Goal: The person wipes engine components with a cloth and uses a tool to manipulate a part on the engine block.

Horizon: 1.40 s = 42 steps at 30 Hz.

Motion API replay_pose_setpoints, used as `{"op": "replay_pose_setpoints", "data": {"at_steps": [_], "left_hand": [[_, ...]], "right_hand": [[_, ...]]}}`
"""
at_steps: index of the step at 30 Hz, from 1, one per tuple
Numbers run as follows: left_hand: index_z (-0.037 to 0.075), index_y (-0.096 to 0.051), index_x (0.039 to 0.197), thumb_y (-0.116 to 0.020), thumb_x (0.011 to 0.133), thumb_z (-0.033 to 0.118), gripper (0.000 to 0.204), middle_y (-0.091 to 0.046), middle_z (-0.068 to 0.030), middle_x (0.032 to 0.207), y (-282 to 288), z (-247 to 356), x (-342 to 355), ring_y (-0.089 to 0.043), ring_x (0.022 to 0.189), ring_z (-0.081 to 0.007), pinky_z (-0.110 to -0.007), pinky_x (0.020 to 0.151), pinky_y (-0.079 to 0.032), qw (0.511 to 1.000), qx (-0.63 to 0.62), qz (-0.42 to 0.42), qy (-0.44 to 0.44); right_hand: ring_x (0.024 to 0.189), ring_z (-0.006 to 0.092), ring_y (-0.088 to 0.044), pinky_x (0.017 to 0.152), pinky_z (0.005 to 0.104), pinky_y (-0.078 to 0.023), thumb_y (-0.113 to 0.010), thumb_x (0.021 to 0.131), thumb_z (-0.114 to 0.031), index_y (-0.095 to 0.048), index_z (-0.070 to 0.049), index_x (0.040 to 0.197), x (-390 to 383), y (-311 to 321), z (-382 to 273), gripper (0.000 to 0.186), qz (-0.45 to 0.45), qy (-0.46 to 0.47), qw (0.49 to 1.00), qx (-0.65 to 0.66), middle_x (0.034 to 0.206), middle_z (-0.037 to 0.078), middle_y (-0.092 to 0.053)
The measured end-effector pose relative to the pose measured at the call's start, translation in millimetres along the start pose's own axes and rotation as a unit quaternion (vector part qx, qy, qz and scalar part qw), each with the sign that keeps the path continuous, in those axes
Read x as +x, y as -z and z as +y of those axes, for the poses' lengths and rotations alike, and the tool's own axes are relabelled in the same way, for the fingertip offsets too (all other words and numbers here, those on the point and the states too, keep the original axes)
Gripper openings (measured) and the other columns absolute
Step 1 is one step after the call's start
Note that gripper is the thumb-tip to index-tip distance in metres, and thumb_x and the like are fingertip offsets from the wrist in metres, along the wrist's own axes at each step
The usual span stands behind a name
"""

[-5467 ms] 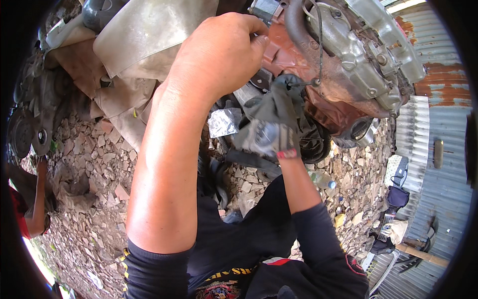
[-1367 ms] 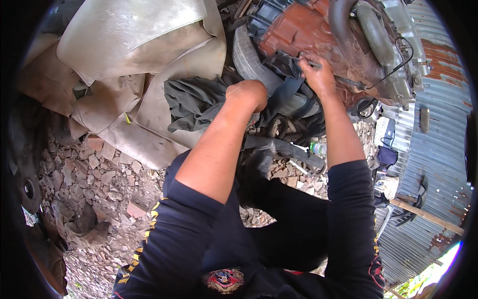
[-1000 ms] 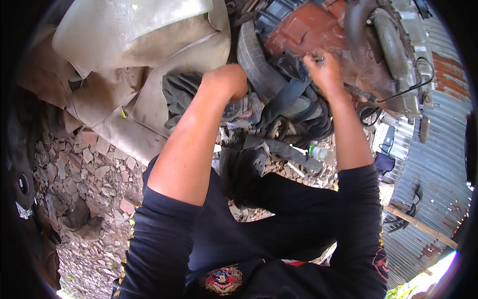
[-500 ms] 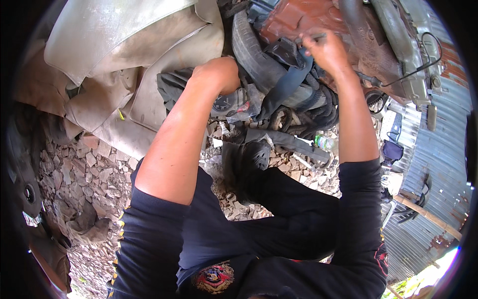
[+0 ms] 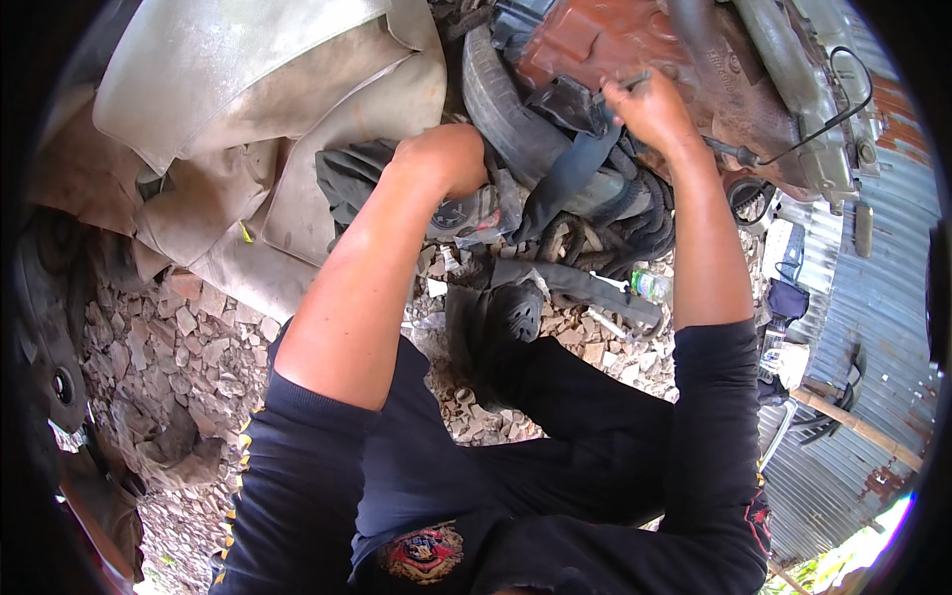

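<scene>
My right hand [image 5: 650,109] is closed on a thin, dark metal tool beside a red engine casing [image 5: 575,45] and a black bracket [image 5: 567,104]. A blue-black strap [image 5: 560,178] hangs below the bracket. My left hand [image 5: 441,159] is bent over a clear plastic bag [image 5: 486,223] with a round black dial in it, lying by a dark grey cloth [image 5: 347,169]; its fingers are hidden beneath it.
Pale tan sheets [image 5: 228,69] lie at upper left. Beside my hands are a ribbed black hose [image 5: 481,89], a green-labelled bottle [image 5: 650,286] and a white wrench [image 5: 607,281]. Broken stone covers the ground [image 5: 178,337]. A corrugated wall [image 5: 883,297] stands at right.
Since 5.5 seconds ago my left hand has moved down from the engine, and my right hand has risen, now uncovered. Over the last second both shifted slightly, my right upward.
</scene>
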<state>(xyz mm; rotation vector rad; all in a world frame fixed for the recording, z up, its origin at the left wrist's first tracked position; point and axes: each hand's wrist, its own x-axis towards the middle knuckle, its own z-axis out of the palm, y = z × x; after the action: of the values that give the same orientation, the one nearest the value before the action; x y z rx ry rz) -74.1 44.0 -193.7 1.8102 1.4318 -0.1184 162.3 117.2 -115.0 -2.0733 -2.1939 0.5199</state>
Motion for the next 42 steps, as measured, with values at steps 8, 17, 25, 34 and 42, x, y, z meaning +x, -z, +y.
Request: {"op": "replay_pose_setpoints", "data": {"at_steps": [8, 17, 25, 34, 42], "left_hand": [[0.0, -0.068, 0.108, -0.056, 0.078, 0.007, 0.033, -0.065, -0.0201, 0.116, 5, 4, -9, -0.063, 0.109, -0.0334, -0.042, 0.09, -0.051, 1.0, -0.019, -0.006, 0.014], [-0.002, -0.066, 0.11, -0.055, 0.08, 0.011, 0.034, -0.064, -0.0219, 0.116, 2, -19, -16, -0.061, 0.109, -0.0362, -0.042, 0.091, -0.05, 0.999, -0.019, 0.047, -0.005], [-0.003, -0.068, 0.102, -0.055, 0.08, 0.011, 0.029, -0.066, -0.0239, 0.106, 3, -7, -10, -0.064, 0.1, -0.0384, -0.044, 0.086, -0.052, 1.0, 0.003, 0.029, 0.005], [0.006, -0.057, 0.127, -0.057, 0.088, 0.019, 0.042, -0.062, -0.0226, 0.119, 0, 0, -6, -0.058, 0.112, -0.0383, -0.043, 0.095, -0.046, 1.0, 0.009, -0.007, 0.014], [0.001, -0.064, 0.112, -0.054, 0.083, 0.013, 0.033, -0.063, -0.022, 0.117, -7, 0, 5, -0.06, 0.11, -0.0356, -0.044, 0.093, -0.049, 1.0, -0.003, 0.01, 0.001]], "right_hand": [[0.072, 0.0271, -0.068, 0.073, 0.0369, -0.051, -0.06, 0.089, -0.032, -0.068, -0.005, 0.092, 4, -10, 13, 0.028, 0.01, 0.023, 1.0, 0.011, 0.07, 0.013, -0.068], [0.065, 0.0107, -0.06, 0.062, 0.0278, -0.047, -0.061, 0.093, -0.031, -0.067, -0.001, 0.094, 7, -8, 6, 0.03, 0.049, 0.063, 0.987, 0.14, 0.077, 0.003, -0.067], [0.061, 0.0088, -0.058, 0.065, 0.0264, -0.047, -0.063, 0.092, -0.033, -0.068, -0.004, 0.094, -10, -4, 2, 0.029, 0.027, 0.032, 0.995, 0.085, 0.077, 0.002, -0.068], [0.065, 0.0153, -0.062, 0.065, 0.0313, -0.049, -0.062, 0.091, -0.034, -0.068, -0.003, 0.091, -8, -7, 4, 0.032, 0.056, 0.028, 0.991, 0.119, 0.075, 0.007, -0.069], [0.059, 0.0116, -0.056, 0.059, 0.031, -0.046, -0.059, 0.092, -0.034, -0.064, -0.004, 0.082, -8, -8, -9, 0.032, 0.069, 0.044, 0.991, 0.109, 0.068, 0.004, -0.064]]}}
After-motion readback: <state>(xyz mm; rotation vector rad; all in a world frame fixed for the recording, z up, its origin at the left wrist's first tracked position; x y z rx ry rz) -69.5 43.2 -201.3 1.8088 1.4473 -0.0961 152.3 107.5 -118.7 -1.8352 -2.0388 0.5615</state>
